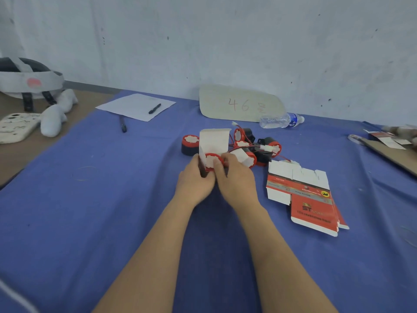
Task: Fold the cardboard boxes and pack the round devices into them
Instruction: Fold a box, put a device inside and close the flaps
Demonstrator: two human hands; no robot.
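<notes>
My left hand and my right hand together hold a folded cardboard box at the table's middle, its white lid flap standing up. A round red-and-white device sits in the box's open mouth, with my right thumb pressed on it. Behind the box lie several more round devices with black bodies and red wires; one device stands apart at the left. A stack of flat red-and-white box blanks lies to the right of my hands.
A blue cloth covers the table. At the back lie a paper sheet with a marker, a pen, a cardboard sign and a water bottle. A helmet and phone case sit far left.
</notes>
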